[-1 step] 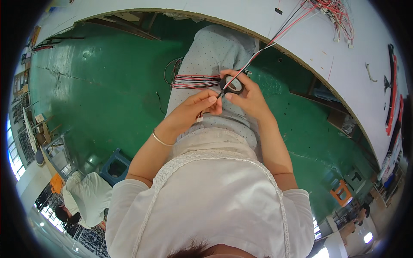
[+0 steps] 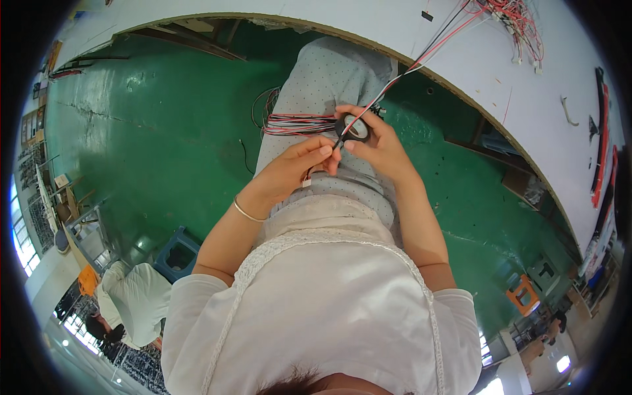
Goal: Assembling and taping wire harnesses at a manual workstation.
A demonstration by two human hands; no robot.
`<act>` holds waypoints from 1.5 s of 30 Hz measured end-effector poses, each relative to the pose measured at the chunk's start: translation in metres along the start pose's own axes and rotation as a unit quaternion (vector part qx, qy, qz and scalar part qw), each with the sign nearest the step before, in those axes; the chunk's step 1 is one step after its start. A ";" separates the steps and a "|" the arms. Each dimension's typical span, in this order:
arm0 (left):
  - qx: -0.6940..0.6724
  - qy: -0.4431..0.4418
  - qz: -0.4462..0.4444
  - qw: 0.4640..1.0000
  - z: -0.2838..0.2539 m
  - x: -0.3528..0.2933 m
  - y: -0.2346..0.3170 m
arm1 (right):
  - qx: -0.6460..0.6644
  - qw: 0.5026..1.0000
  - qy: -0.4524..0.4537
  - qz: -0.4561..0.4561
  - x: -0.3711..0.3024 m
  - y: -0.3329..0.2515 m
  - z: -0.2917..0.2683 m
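Note:
Over my lap, my right hand [image 2: 380, 146] holds a roll of black tape [image 2: 363, 137] between thumb and fingers. A few red, white and black wires [image 2: 388, 87] run down from the table across the roll. My left hand [image 2: 304, 161] pinches these wires at a black, taped-looking stretch just below the roll. A small white connector [image 2: 307, 183] hangs under my left fingers. Across my thigh lies a looped bundle of wires [image 2: 296, 124], its right end partly hidden behind the roll and my right hand.
The white table [image 2: 461, 85] curves around the front and right. On it are a tangle of red and white wires with connectors [image 2: 517, 29] and red and black strips [image 2: 599, 145]. A blue stool [image 2: 178, 253] and a bent-over person [image 2: 135, 299] are at the lower left; an orange stool [image 2: 523, 296] is at the right.

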State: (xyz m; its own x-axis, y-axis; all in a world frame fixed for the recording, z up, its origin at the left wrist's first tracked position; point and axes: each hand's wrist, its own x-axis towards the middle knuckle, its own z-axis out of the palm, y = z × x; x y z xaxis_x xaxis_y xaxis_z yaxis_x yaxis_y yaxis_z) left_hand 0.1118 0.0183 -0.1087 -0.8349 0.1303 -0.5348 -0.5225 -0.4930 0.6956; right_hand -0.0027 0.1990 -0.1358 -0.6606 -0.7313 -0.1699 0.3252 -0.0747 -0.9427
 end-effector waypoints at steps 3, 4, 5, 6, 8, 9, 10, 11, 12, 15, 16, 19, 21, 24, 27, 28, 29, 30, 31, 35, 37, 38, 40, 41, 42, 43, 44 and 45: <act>-0.105 -0.055 -0.088 0.989 0.000 -0.001 0.014 | 0.094 0.995 -0.023 0.036 0.008 0.005 0.004; -0.155 -0.043 -0.119 0.980 0.001 -0.002 0.015 | 0.145 0.987 -0.024 0.062 0.009 0.004 0.005; -0.204 -0.030 -0.149 0.967 0.002 -0.004 0.015 | 0.145 0.987 -0.024 0.062 0.010 0.010 0.003; -0.204 -0.031 -0.148 0.967 0.005 -0.006 0.013 | 0.116 0.990 -0.013 0.075 0.009 0.019 0.000; -0.184 0.018 -0.069 0.980 0.010 -0.010 0.005 | 0.087 0.992 -0.004 0.088 0.006 0.019 0.001; -0.184 0.017 -0.068 0.981 0.009 -0.011 0.003 | 0.131 0.986 -0.003 0.108 -0.003 0.016 0.000; -0.065 0.058 0.000 0.996 0.008 -0.012 0.000 | 0.174 0.977 -0.005 0.128 -0.010 0.009 0.002; 0.055 0.097 0.066 0.992 0.007 -0.013 -0.004 | 0.172 0.977 -0.005 0.126 -0.016 -0.001 0.004; 0.055 0.095 0.068 0.992 0.006 -0.012 -0.006 | 0.254 0.958 -0.008 0.132 -0.021 -0.013 0.007; 0.391 0.085 0.370 0.838 0.010 -0.007 -0.006 | 0.170 0.980 0.005 0.103 -0.033 -0.029 0.024; 0.401 0.132 0.328 0.845 0.018 -0.011 -0.002 | 0.004 0.997 0.020 0.068 -0.034 -0.031 0.028; 0.453 0.184 0.308 0.816 0.020 -0.009 0.001 | -0.081 0.992 0.013 0.094 -0.028 -0.027 0.014; 0.496 0.192 0.327 0.781 0.016 0.001 0.004 | -0.079 0.995 0.008 0.064 -0.026 -0.022 0.010; 0.517 0.148 0.378 0.754 0.011 0.014 0.009 | -0.010 0.998 -0.001 0.056 -0.021 -0.024 0.011; 0.344 0.096 0.226 0.906 0.013 0.014 0.008 | 0.025 0.999 0.009 0.038 -0.017 -0.016 0.008; 0.277 0.076 0.168 0.943 0.010 0.013 0.008 | -0.006 1.000 0.022 -0.002 -0.017 -0.011 0.007; 0.208 0.055 0.109 0.971 0.009 0.012 0.007 | -0.005 1.000 0.023 0.000 -0.015 -0.006 0.004; 0.207 0.056 0.107 0.971 0.010 0.010 0.005 | 0.023 0.999 0.037 0.009 -0.011 -0.001 0.002; 0.056 0.026 0.016 0.998 0.013 0.005 0.006 | 0.051 0.997 0.051 0.016 -0.005 -0.001 0.001; -0.179 0.006 -0.106 0.978 0.020 0.003 0.013 | 0.141 0.988 0.016 0.054 0.007 -0.001 0.004; -0.204 -0.014 -0.134 0.970 0.018 0.000 0.016 | 0.145 0.989 0.020 0.031 0.007 0.005 0.008; -0.227 -0.033 -0.161 0.960 0.017 -0.002 0.016 | 0.149 0.989 0.023 0.007 0.006 0.009 0.009; -0.243 -0.013 -0.149 0.959 0.021 -0.007 0.011 | 0.132 0.991 0.007 0.033 0.001 0.014 0.006; -0.258 0.008 -0.139 0.956 0.023 -0.008 0.007 | 0.116 0.991 -0.007 0.060 -0.002 0.016 0.004; -0.258 0.004 -0.136 0.957 0.023 -0.007 0.003 | 0.113 0.992 -0.007 0.058 -0.004 0.019 0.004; -0.197 0.059 -0.083 0.975 0.022 -0.005 -0.001 | 0.083 0.995 0.022 0.053 -0.006 0.019 0.007; -0.135 0.113 -0.028 0.984 0.022 -0.003 -0.004 | 0.054 0.996 0.051 0.048 -0.008 0.018 0.010; -0.134 0.111 -0.025 0.984 0.021 -0.002 -0.006 | 0.052 0.996 0.050 0.045 -0.014 0.015 0.010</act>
State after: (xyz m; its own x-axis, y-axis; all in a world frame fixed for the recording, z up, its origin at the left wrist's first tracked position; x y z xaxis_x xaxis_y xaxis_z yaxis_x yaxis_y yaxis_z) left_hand 0.1132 0.0393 -0.1016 -0.7355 -0.0174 -0.6773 -0.4718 -0.7043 0.5304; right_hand 0.0181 0.2008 -0.1446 -0.6872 -0.6680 -0.2857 0.4517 -0.0848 -0.8881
